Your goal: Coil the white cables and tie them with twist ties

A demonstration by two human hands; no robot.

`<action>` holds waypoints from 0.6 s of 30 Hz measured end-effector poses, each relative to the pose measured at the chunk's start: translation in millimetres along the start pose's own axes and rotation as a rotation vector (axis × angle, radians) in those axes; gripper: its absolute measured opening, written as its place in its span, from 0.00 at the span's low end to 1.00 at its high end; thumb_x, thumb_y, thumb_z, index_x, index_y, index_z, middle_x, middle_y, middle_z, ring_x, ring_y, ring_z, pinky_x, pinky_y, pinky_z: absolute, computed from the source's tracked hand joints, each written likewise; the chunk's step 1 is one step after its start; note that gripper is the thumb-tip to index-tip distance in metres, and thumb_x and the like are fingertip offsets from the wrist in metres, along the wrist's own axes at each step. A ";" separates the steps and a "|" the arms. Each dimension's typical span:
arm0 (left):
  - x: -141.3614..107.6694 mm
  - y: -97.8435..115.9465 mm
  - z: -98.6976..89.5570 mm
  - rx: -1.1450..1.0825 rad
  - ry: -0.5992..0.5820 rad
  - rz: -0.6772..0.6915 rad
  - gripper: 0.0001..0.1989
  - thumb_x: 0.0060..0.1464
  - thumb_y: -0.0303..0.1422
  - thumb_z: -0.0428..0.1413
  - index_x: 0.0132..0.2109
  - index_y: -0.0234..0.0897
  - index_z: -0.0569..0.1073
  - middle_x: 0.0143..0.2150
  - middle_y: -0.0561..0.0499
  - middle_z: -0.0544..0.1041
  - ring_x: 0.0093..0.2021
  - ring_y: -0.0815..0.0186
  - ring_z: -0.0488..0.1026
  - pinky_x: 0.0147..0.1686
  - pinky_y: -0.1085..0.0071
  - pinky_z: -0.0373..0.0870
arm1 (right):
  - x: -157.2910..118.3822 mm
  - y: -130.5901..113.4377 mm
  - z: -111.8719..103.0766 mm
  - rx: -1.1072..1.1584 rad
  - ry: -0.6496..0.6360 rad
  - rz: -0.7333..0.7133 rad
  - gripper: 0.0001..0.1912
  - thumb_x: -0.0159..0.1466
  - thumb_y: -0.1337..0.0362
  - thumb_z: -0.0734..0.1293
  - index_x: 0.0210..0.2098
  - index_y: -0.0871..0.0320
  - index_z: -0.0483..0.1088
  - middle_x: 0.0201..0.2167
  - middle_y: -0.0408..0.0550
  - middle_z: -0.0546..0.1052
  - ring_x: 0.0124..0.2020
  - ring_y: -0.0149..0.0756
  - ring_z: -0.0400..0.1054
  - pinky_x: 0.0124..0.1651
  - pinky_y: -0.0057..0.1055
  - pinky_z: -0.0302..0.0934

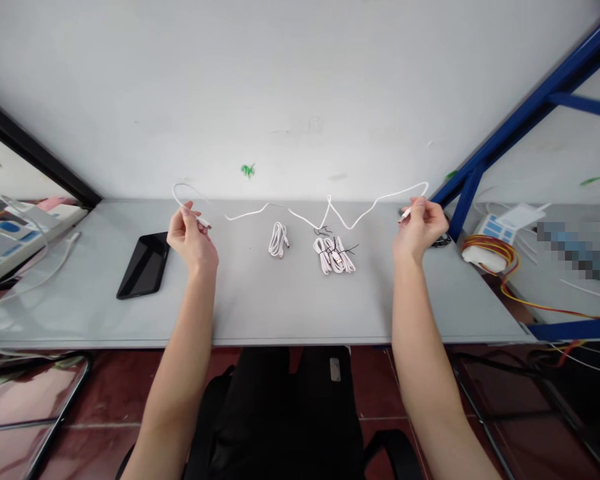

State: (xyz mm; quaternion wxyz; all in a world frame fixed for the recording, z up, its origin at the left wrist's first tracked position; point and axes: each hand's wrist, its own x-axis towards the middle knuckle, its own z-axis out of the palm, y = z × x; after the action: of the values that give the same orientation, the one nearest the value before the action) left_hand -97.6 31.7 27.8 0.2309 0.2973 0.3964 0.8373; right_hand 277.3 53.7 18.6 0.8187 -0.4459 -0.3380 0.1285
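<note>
While hands (193,239) (421,230) hide cable (247,212) ends, middle sagging

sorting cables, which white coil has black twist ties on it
The right white cable coil, bound with black twist ties; the left coil shows none.

TEXT: nothing legible is showing | white braided-looking USB cable bundle (335,257) tied with black wire: no lettering is reading clearly | black glass tablet (144,265) left of that bundle: no marks are showing | pixelated patch (580,250) far right of that bundle: hiding whatever is there
</note>
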 end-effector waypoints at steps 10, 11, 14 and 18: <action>-9.2 2.2 3.2 0.026 -0.223 -0.123 0.13 0.52 0.40 0.64 0.38 0.35 0.79 0.26 0.54 0.70 0.19 0.80 0.57 0.20 0.79 0.58 | -22.7 -4.9 11.5 0.020 -0.352 0.122 0.20 0.56 0.46 0.71 0.27 0.57 0.69 0.19 0.40 0.68 0.15 0.23 0.54 0.16 0.26 0.46; -9.2 1.8 3.3 0.029 -0.238 -0.127 0.13 0.52 0.40 0.64 0.38 0.35 0.79 0.26 0.54 0.70 0.19 0.80 0.57 0.20 0.79 0.58 | -24.7 -5.4 12.5 0.024 -0.366 0.131 0.20 0.56 0.46 0.72 0.27 0.57 0.70 0.19 0.40 0.68 0.15 0.23 0.54 0.17 0.26 0.47; -8.9 -0.1 2.9 0.046 -0.265 -0.141 0.13 0.52 0.41 0.64 0.38 0.35 0.80 0.26 0.54 0.70 0.19 0.80 0.57 0.20 0.79 0.57 | -27.5 -5.2 14.1 0.032 -0.395 0.158 0.19 0.55 0.47 0.73 0.28 0.57 0.71 0.19 0.40 0.69 0.15 0.23 0.55 0.17 0.26 0.48; -9.5 -3.8 2.0 0.070 -0.315 -0.163 0.13 0.51 0.41 0.64 0.38 0.36 0.80 0.26 0.54 0.70 0.19 0.79 0.57 0.21 0.79 0.59 | -27.3 -3.0 14.2 0.016 -0.404 0.181 0.19 0.54 0.47 0.73 0.28 0.57 0.71 0.19 0.40 0.69 0.16 0.24 0.56 0.18 0.25 0.49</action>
State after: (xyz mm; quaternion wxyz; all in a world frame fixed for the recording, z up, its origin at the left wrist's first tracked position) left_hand -88.8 29.0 22.7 0.3466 0.3995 0.4072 0.7446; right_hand 247.4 47.1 14.4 0.7232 -0.4330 -0.4526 0.2910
